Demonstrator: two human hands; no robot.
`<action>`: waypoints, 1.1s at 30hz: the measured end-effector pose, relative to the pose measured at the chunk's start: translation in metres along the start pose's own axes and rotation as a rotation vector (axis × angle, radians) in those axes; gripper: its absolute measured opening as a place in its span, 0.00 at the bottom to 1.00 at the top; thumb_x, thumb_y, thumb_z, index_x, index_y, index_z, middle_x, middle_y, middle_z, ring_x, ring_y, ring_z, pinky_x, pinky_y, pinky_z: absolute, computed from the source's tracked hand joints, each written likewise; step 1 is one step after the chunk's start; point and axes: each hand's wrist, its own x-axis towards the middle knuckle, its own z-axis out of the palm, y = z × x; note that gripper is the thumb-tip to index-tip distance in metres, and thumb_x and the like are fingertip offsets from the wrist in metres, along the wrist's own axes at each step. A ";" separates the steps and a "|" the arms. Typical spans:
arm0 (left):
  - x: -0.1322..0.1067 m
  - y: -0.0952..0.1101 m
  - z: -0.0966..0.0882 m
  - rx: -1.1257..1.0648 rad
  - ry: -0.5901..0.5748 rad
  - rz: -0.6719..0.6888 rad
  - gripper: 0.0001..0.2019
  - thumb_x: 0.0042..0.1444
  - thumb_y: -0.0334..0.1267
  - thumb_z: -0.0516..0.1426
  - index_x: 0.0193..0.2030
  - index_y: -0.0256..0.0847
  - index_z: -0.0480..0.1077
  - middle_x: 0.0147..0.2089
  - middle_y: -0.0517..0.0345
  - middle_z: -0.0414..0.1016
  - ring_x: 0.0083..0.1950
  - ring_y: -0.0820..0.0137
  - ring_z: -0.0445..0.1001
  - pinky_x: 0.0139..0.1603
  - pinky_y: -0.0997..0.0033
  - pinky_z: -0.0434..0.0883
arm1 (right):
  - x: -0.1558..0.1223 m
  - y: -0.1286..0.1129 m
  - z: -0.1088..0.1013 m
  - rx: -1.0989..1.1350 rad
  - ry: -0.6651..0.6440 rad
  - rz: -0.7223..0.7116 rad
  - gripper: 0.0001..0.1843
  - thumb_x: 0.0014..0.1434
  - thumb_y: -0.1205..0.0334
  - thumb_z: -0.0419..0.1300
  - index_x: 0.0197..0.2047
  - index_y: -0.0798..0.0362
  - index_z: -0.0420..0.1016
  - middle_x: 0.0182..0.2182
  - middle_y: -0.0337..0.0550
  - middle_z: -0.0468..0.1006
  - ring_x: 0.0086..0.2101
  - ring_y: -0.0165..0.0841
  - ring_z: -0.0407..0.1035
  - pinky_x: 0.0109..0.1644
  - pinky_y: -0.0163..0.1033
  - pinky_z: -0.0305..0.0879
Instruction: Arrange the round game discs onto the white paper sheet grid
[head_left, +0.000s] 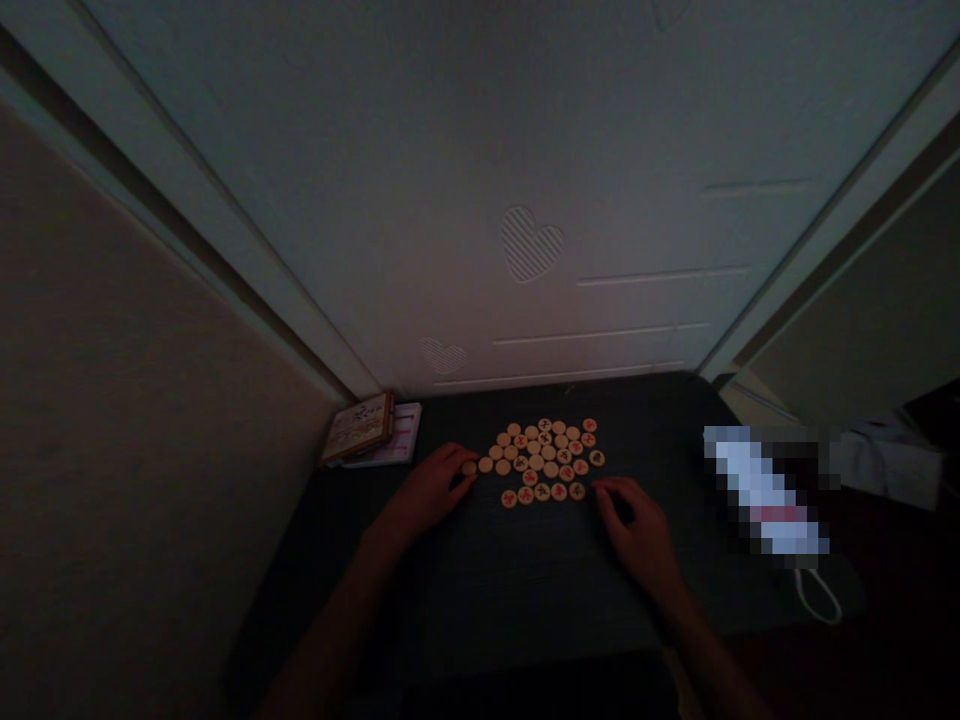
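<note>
Round wooden xiangqi pieces (550,453) lie in a loose cluster, some plain side up, others showing red or black characters. Several form a short row (542,492) along the near side. At the cluster's left end, my left hand (439,487) has its thumb and fingertips around a plain xiangqi piece (469,468), which still lies at table level. My right hand (637,520) rests just right of the row's last piece (577,491). Its thumb and index finger curve together at the tips; whether something small is between them is too dark to make out.
The dark table (495,590) stands against a white panel (525,330) with embossed hearts. Stacked at the back left are a patterned box or book (360,430) and a pinkish-white booklet (405,432). A blurred-out pale object with a white loop (819,598) lies at the right edge.
</note>
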 end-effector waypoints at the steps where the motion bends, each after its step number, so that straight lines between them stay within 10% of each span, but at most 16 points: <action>1: -0.001 -0.001 -0.001 0.006 -0.006 0.001 0.12 0.67 0.39 0.54 0.55 0.46 0.73 0.54 0.51 0.74 0.54 0.62 0.76 0.58 0.57 0.75 | 0.000 0.000 0.000 -0.004 -0.005 0.004 0.13 0.69 0.53 0.56 0.45 0.48 0.81 0.42 0.47 0.83 0.42 0.41 0.79 0.47 0.46 0.76; 10: -0.011 0.008 -0.008 -0.032 -0.054 -0.056 0.12 0.68 0.38 0.53 0.53 0.46 0.75 0.51 0.52 0.75 0.47 0.65 0.78 0.52 0.62 0.76 | 0.000 0.001 0.001 -0.016 0.002 -0.015 0.13 0.69 0.55 0.56 0.46 0.48 0.81 0.41 0.48 0.84 0.41 0.41 0.79 0.46 0.47 0.76; 20: 0.001 0.091 -0.002 -0.333 -0.062 0.020 0.11 0.65 0.35 0.56 0.50 0.49 0.77 0.54 0.55 0.75 0.51 0.67 0.77 0.55 0.64 0.77 | -0.007 -0.004 0.003 -0.012 -0.063 -0.184 0.10 0.68 0.62 0.57 0.49 0.47 0.79 0.44 0.46 0.83 0.45 0.40 0.78 0.51 0.48 0.76; 33: -0.006 0.135 0.074 -1.003 0.102 -0.293 0.07 0.65 0.43 0.58 0.47 0.46 0.72 0.53 0.51 0.80 0.54 0.63 0.81 0.59 0.55 0.77 | -0.011 -0.012 -0.001 0.004 -0.091 -0.285 0.11 0.65 0.63 0.61 0.50 0.45 0.79 0.42 0.45 0.83 0.44 0.40 0.78 0.48 0.47 0.77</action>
